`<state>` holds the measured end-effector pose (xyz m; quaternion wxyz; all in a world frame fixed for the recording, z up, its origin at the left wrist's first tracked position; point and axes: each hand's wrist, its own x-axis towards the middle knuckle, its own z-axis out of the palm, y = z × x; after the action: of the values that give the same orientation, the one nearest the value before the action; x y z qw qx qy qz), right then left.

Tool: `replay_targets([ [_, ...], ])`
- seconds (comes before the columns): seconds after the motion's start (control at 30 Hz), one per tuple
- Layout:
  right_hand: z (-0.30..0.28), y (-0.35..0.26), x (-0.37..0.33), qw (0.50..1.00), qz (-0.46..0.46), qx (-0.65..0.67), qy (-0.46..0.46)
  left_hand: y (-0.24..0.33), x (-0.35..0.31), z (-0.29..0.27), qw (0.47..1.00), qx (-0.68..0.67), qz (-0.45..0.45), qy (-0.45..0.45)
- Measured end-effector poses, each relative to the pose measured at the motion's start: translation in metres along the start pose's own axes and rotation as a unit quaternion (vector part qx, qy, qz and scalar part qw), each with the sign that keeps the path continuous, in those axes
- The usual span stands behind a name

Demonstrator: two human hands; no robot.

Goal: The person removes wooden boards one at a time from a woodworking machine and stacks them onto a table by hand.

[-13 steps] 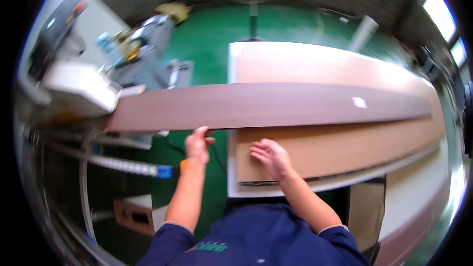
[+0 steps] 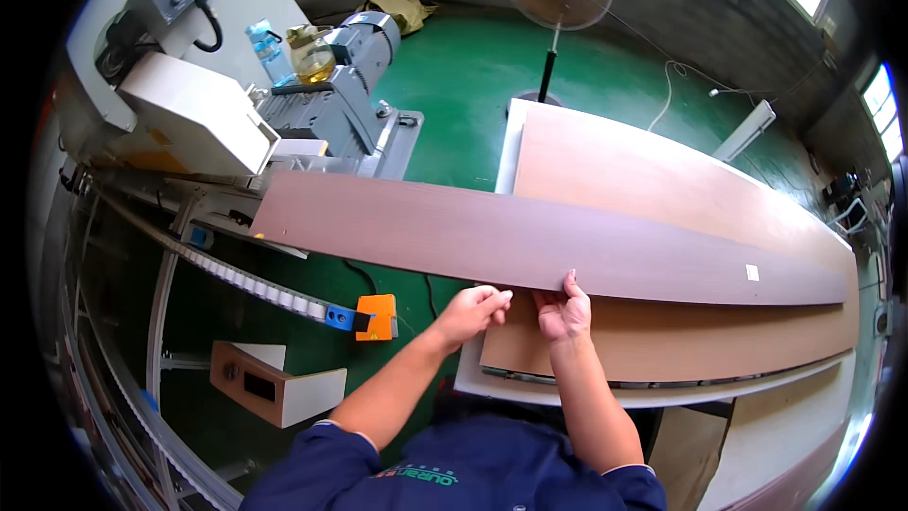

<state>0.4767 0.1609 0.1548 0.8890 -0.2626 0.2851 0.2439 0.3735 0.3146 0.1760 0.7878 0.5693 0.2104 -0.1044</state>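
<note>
Both my hands were on near edge of the long brown panel (image 2: 530, 241). L hand (image 2: 470, 310) curled loosely, fingertips at its edge; R hand (image 2: 564, 312) pinched same edge, thumb up on the face. Panel lay across the board stack (image 2: 662, 341), its far end overhanging twd the grey machine (image 2: 331, 104). Judged: lifted off stack, not yet fed in; most work left.
</note>
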Motion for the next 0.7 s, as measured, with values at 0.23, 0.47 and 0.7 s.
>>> replay_targets([
  [0.23, -0.058, -0.010, -0.029, 0.993, -0.021, 0.074, 0.094, 0.114, -0.037, -0.105, 0.742, 0.520, 0.342, 0.249],
  [0.47, -0.096, -0.064, -0.077, 0.973, -0.158, 0.132, 0.099, 0.066, 0.013, -0.101, 0.736, 0.662, 0.094, 0.108],
  [0.7, -0.148, -0.133, -0.116, 0.928, -0.290, 0.155, 0.176, 0.028, -0.018, 0.030, 0.675, 0.691, 0.218, 0.135],
])
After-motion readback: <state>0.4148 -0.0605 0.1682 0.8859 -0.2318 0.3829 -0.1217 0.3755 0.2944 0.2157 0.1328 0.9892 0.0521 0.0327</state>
